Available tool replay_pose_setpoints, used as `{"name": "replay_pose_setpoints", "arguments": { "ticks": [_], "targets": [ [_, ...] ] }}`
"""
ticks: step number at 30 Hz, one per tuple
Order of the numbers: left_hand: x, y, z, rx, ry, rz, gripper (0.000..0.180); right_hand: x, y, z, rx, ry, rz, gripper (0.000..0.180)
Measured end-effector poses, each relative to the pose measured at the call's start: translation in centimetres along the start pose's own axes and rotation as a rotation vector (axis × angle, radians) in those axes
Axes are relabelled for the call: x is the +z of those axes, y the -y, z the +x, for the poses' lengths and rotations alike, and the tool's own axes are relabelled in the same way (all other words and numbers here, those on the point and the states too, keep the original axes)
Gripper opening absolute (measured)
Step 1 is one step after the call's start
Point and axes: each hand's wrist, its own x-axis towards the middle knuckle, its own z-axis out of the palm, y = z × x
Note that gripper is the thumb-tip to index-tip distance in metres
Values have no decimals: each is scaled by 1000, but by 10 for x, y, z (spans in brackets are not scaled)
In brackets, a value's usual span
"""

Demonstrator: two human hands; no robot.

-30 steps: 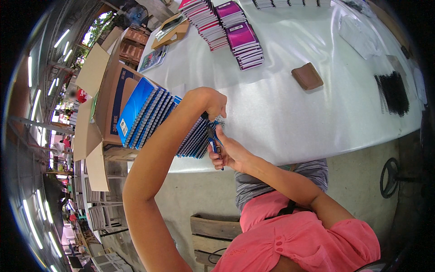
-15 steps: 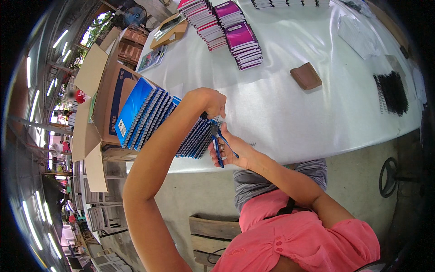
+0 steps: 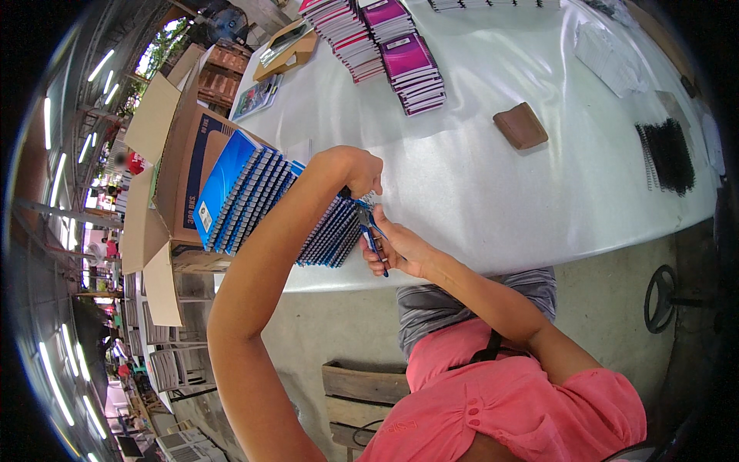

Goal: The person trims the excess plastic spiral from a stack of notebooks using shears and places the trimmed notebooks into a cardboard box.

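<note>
My right hand (image 3: 399,248) is closed round a pair of pliers (image 3: 368,231) with blue handles. The jaws point up at the end of the wire bindings, just below my left hand (image 3: 354,171). That hand is closed, its fingers curled down over the far right end of a row of blue spiral notebooks (image 3: 327,235); what it pinches is hidden. My left forearm crosses in front of the row. To its left more blue spiral notebooks (image 3: 231,189) lean in a stack, bindings toward me.
An open cardboard box (image 3: 185,200) stands at the left. Purple and red notebooks (image 3: 408,65) are stacked at the back. A brown block (image 3: 520,127) and a pile of black wire coils (image 3: 666,158) lie to the right on the white table (image 3: 477,208). A wooden chair (image 3: 362,393) is below.
The plier handles have come closer together as my right fingers squeezed. My right hand has shifted slightly up and to the right; my left hand stays nearly in place.
</note>
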Motion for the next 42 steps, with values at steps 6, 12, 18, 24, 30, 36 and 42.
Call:
{"name": "replay_pose_setpoints", "arguments": {
  "ticks": [6, 12, 18, 24, 30, 36, 42],
  "targets": [
    [4, 7, 4, 38, -7, -9, 61, 12, 2, -6, -12, -101, -46, 74],
    [2, 3, 5, 6, -6, 10, 62, 8, 2, -5, -11, -98, 61, 72],
    [13, 11, 16, 88, -99, 7, 62, 0, 17, -19, 30, -170, -74, 71],
    [12, 5, 20, 96, -117, 6, 56, -22, 53, -60, -269, -1003, -1526, 67],
    [1, -12, 12, 83, -100, -14, 48, -66, 79, -87, -156, -1326, -1891, 65],
    [-12, 1, -5, 43, -476, 6, 56, -41, 74, -66, -738, -715, -1935, 79],
    [-11, -19, -48, 6, -837, -45, 52, -54, 90, 61, -617, 15, -1584, 52]
  ]
}}
